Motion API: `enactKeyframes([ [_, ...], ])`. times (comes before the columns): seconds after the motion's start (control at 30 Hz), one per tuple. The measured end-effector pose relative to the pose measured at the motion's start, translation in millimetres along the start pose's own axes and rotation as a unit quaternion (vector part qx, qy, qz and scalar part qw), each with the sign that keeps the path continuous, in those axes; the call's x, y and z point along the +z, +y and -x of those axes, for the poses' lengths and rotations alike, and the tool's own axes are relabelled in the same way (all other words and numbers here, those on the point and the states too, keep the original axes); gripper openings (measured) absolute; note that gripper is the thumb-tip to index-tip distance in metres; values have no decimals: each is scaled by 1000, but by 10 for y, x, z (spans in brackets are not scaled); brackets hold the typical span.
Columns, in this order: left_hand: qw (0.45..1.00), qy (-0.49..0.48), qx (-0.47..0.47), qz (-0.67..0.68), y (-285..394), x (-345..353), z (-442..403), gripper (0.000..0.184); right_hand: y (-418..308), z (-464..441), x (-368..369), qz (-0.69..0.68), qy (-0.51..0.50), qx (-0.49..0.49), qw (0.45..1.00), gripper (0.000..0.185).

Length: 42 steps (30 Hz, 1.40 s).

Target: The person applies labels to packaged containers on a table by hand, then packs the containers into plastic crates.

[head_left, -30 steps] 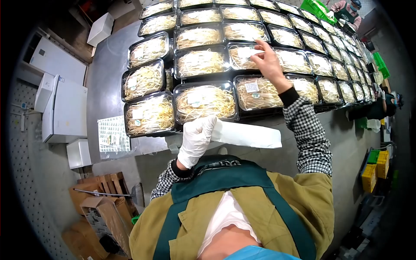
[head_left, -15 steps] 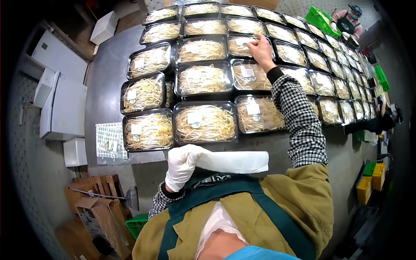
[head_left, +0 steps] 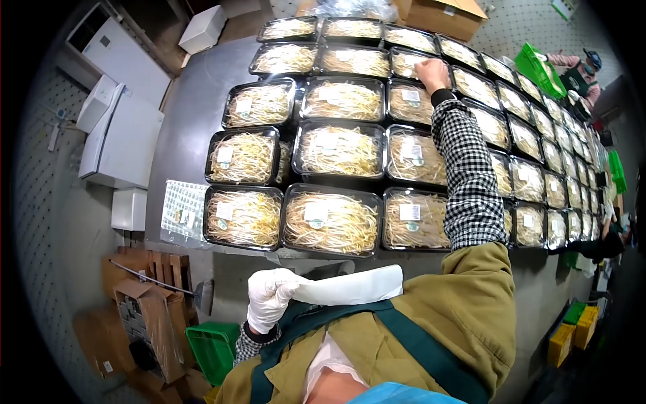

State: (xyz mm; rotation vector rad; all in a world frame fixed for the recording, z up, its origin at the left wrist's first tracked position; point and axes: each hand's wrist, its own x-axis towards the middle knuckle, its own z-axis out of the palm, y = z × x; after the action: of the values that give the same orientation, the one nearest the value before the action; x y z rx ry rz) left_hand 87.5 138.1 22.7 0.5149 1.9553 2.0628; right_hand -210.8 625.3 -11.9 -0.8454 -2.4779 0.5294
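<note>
The gloved left hand (head_left: 272, 296) is gripping one end of a long, blank-looking white paper strip (head_left: 353, 286), just outside the near edge of the grey metal table (head_left: 195, 114). The bare right hand (head_left: 434, 73) is resting, fingers curled, at a shallow black plastic tray with a clear lid and pale bean sprouts (head_left: 402, 64), towards the table's far side; whether it is pinching anything, I cannot tell.

The step in hand is apparently labelling: the right hand seems to be placing or pressing a sticker on that lid, while the strip is probably serving as backing paper. The next move is calling for a flat, firm press, then a clean release, with the strip staying within easy reach.

Nearer the table's front edge, in the same column, a black sprout tray (head_left: 431, 232) is carrying a white rectangular label (head_left: 410, 212) with dark printed lines and a round green sticker (head_left: 411, 227) just below; the print is too small to read. At the table's near left corner, a sheet of small green marks (head_left: 183, 205) is lying beside the trays, showing no legible writing.
</note>
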Motion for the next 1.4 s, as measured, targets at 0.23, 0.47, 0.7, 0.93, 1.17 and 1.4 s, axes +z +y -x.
enactKeyframes([
  [0.23,996,-44,45,-68,95,33,-56,20,175,87,-229,3,92,-59,994,25],
  [0.47,972,-135,136,-138,80,189,-288,18,-77,2293,-1804,-383,-430,-263,774,38],
  [0.7,936,-336,100,-13,12,357,-210,22,84,5309,-2481,-395,-263,46,879,28],
  [0.93,700,-714,6,-5,-456,500,873,12,-832,6857,-2284,-589,212,164,762,17],
  [1.17,545,-807,-203,104,-339,376,1647,49,-1056,7901,-2137,-114,548,304,771,15],
  [1.4,515,-706,-396,283,-382,410,2252,41,-1427,8166,-2032,124,408,182,886,36],
])
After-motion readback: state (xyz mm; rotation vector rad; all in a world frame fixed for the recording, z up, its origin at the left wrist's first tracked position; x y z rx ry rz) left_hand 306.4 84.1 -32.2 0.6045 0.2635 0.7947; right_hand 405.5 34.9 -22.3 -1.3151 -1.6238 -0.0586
